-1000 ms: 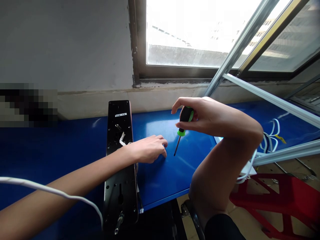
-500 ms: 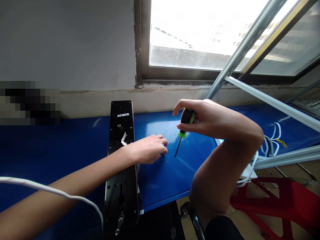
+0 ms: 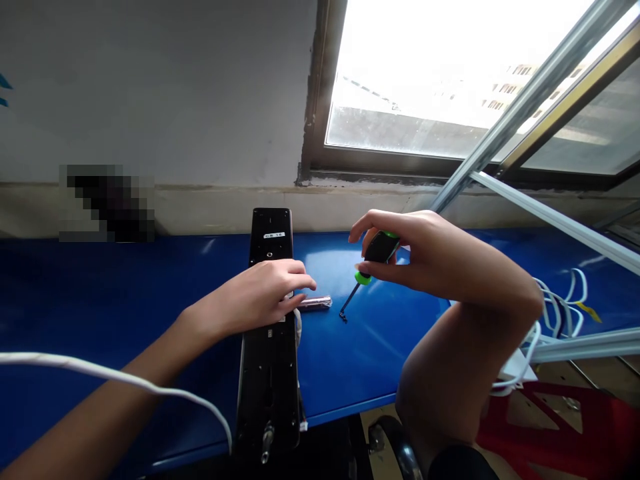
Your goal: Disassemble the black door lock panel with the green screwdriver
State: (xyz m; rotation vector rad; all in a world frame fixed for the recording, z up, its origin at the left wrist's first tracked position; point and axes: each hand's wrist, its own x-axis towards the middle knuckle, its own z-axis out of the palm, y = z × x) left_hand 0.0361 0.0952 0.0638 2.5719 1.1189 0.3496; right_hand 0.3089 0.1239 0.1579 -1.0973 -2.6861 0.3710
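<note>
Your right grip (image 3: 417, 250) clasps the screwdriver (image 3: 381, 249), probably slanted so its tip meets small dark pieces (image 3: 343, 317) on the bench (image 3: 345, 373). Your left grip (image 3: 267, 290) spans the black panel (image 3: 269, 390), perhaps steadying it; I can't tell if it's pinching anything.

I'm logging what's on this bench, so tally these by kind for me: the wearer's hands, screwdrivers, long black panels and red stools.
Hands: 2, the left hand and the right hand
Screwdriver: 1
Long black panel: 1
Red stool: 1, partly out of frame
Total: 5
</note>
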